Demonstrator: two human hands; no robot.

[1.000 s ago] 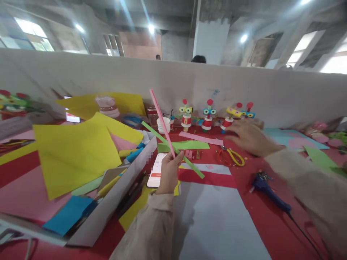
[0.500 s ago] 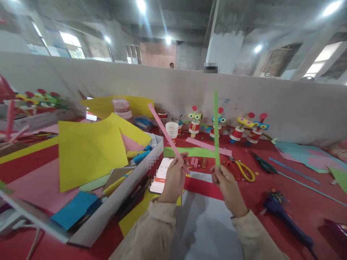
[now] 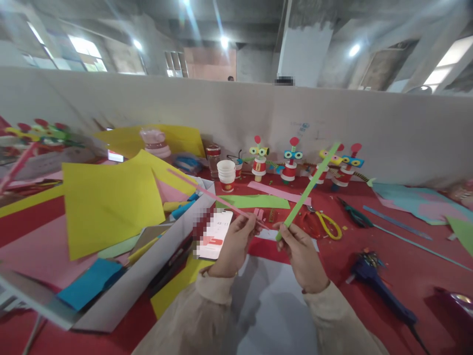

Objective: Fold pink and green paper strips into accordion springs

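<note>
My left hand pinches a narrow pink paper strip close to its lower end; the strip slants up and to the left. In my right hand a green paper strip is pinched near its bottom end and leans up to the right. The two strips are apart, their lower ends pointing toward each other. Below the hands lies a white sheet. A phone with a lit screen rests beside my left hand. Behind the hands lie a wide green paper piece and another pink strip.
A white box with coloured paper stands left. Paper-cup figures and stacked cups line the back. Yellow-handled scissors, pliers and a blue glue gun lie right on the red table.
Both strips have tilted outward, the pink one to the left and the green one to the right. Their lower ends have come closer together. The view has shifted slightly.
</note>
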